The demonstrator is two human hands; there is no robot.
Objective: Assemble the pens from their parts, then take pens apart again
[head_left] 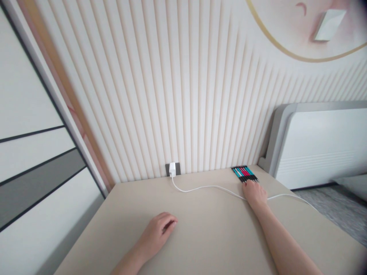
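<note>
Over the head-worn view, and there's a tidy row of slim teal, red and black pens (244,173) lying side by side at the far edge of a beige laminate desk (200,244), right of centre, every pen in line and none out of the row. The right hand (255,193) sits right at their near ends, fingertips against them, over a thin white cable (209,187); is it gripping? I can't tell from here. The left hand (156,235) rests at lower centre, loosely curled and empty. The cable climbs to a white plug charger (172,169) on a grey wall socket (176,169), under a cream slatted wall panel (186,95). No brand or writing is readable anywhere.
</note>
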